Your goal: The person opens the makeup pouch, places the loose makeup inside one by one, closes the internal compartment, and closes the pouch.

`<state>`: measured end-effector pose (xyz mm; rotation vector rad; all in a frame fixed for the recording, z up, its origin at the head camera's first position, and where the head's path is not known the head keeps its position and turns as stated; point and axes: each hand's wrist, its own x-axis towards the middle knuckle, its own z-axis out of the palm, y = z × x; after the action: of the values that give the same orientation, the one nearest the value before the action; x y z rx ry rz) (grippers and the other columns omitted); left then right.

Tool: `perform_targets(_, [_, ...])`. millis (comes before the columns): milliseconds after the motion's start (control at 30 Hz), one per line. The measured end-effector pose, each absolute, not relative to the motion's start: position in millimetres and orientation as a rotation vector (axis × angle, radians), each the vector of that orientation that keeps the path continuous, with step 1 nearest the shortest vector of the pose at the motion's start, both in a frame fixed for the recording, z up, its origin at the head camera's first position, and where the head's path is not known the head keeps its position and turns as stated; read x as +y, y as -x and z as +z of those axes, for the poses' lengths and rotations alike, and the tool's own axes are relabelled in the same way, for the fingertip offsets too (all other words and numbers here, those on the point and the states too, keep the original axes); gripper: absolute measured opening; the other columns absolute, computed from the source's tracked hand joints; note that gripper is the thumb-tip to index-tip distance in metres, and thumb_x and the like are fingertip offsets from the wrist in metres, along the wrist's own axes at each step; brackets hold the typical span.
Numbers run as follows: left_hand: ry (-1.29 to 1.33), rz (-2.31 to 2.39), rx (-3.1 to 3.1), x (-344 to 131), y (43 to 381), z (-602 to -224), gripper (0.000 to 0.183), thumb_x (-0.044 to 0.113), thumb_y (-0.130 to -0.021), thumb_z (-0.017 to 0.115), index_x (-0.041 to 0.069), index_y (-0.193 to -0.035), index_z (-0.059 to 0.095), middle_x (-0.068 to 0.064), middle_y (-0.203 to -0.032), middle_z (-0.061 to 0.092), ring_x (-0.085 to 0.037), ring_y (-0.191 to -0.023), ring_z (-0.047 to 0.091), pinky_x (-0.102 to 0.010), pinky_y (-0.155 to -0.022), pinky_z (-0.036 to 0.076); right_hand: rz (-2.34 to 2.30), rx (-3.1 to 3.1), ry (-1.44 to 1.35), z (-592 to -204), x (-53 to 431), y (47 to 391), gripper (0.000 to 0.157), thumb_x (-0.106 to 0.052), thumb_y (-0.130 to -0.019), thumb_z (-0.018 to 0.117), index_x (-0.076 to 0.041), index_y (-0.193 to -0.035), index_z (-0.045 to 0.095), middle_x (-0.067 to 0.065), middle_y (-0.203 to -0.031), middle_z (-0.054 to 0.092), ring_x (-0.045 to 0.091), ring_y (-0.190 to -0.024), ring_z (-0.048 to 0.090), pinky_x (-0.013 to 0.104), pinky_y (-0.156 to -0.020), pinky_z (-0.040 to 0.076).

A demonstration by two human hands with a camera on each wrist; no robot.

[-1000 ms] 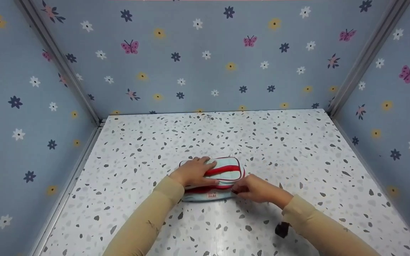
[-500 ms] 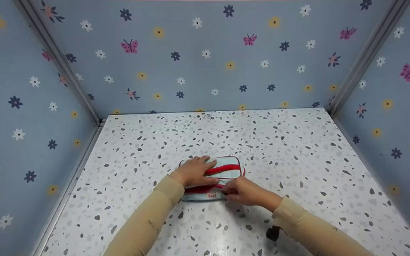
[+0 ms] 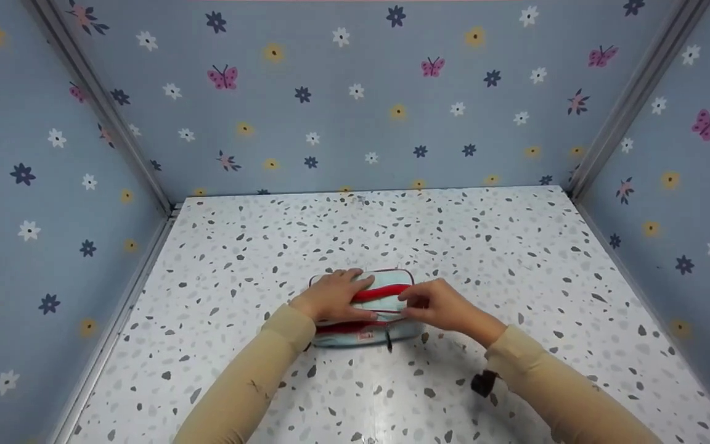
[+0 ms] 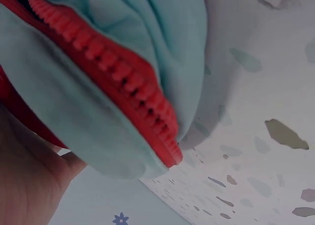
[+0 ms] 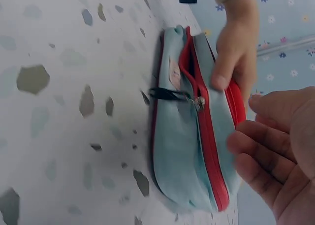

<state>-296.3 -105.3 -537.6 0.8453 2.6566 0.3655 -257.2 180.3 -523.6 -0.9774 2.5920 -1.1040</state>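
Observation:
A light blue pencil case with red trim lies on the table. My left hand rests on its top, fingers spread beside the red strap. My right hand is at the case's right end, fingers loosely bent and nothing pinched; whether the fingertips touch the fabric is unclear. On the front, the black zip pull dangles freely from its metal slider. The red zip is closed on the right-hand side of the slider. Towards the left hand its teeth stand parted. The inside is mostly hidden.
The white speckled table is bounded by flowered blue panels at the back and both sides. A small black block sits under the right sleeve.
My right hand drew the zip pull leftward along the front, then let go and lifted up to the right. The pull now hangs loose. My left hand stays on the case.

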Motion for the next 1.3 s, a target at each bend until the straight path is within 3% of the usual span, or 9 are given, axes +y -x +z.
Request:
perform_targets(100, [-0.834,0.387,2.656,-106.8,296.2,-536.7,0.096,0.079,-0.094,0.062,0.029,-0.172,0.033,-0.012,-0.179,0.029,-0.043,-0.164,0.029,-0.061,-0.133,0.025,-1.086,2.652,0.976,-523.7,184.0,267.7,0.03,-0.015,-0.096,0.084,0.0,-0.121,0.078,0.011,-0.098,0.077,0.017,-0.083,0.067,0.033,-0.076,0.06])
perform_targets(233, [-0.835,0.392,2.662,-108.1,295.3,-537.1,0.097,0.078,-0.093,0.065,0.03,-0.171,0.035,-0.012,-0.179,0.03,-0.042,-0.164,0.03,-0.06,-0.133,0.026,-1.01,2.702,0.939,-525.1,186.6,278.5,0.048,-0.025,-0.093,0.087,-0.001,-0.133,0.073,0.018,-0.122,0.074,0.034,-0.109,0.069,0.054,-0.095,0.06])
perform_targets(333, [-0.857,0.391,2.672,-108.9,294.1,-536.6,0.096,0.077,-0.093,0.067,0.029,-0.171,0.037,-0.012,-0.178,0.032,-0.041,-0.163,0.031,-0.06,-0.133,0.027,-0.959,2.706,0.862,-526.5,188.1,282.7,0.062,-0.031,-0.091,0.089,-0.004,-0.142,0.068,0.021,-0.146,0.065,0.043,-0.137,0.06,0.064,-0.115,0.049])
perform_targets(433, [-0.879,0.392,2.681,-110.1,292.3,-535.2,0.096,0.074,-0.093,0.07,0.027,-0.17,0.039,-0.013,-0.177,0.033,-0.04,-0.163,0.032,-0.06,-0.133,0.027,-0.898,2.703,0.844,-530.3,188.8,286.4,0.073,-0.037,-0.09,0.09,-0.006,-0.149,0.063,0.022,-0.159,0.056,0.046,-0.151,0.049,0.065,-0.125,0.039])
perform_targets(700, [-0.885,0.376,2.691,-116.3,287.0,-537.1,0.091,0.066,-0.092,0.076,0.024,-0.167,0.044,-0.013,-0.176,0.035,-0.038,-0.162,0.034,-0.059,-0.132,0.029,-0.876,2.625,0.868,-545.2,189.5,294.7,0.085,-0.039,-0.085,0.092,-0.007,-0.156,0.057,0.02,-0.168,0.048,0.045,-0.156,0.043,0.062,-0.129,0.033])
perform_targets(1067, [-0.862,0.368,2.715,-118.1,288.2,-536.5,0.084,0.064,-0.096,0.072,0.025,-0.166,0.046,-0.012,-0.176,0.036,-0.038,-0.163,0.033,-0.058,-0.133,0.028,-0.83,2.603,0.86,-548.4,185.9,298.5,0.082,-0.045,-0.085,0.09,-0.007,-0.153,0.06,0.016,-0.167,0.05,0.043,-0.156,0.044,0.06,-0.13,0.034])
perform_targets(1300, [-0.889,0.358,2.821,-117.6,292.4,-535.5,0.079,0.059,-0.099,0.072,0.015,-0.162,0.052,-0.017,-0.17,0.045,-0.039,-0.159,0.04,-0.058,-0.131,0.032,-0.839,2.628,0.791,-546.7,184.6,303.1,0.079,-0.046,-0.088,0.086,-0.007,-0.153,0.061,0.016,-0.165,0.053,0.043,-0.151,0.051,0.06,-0.127,0.038])
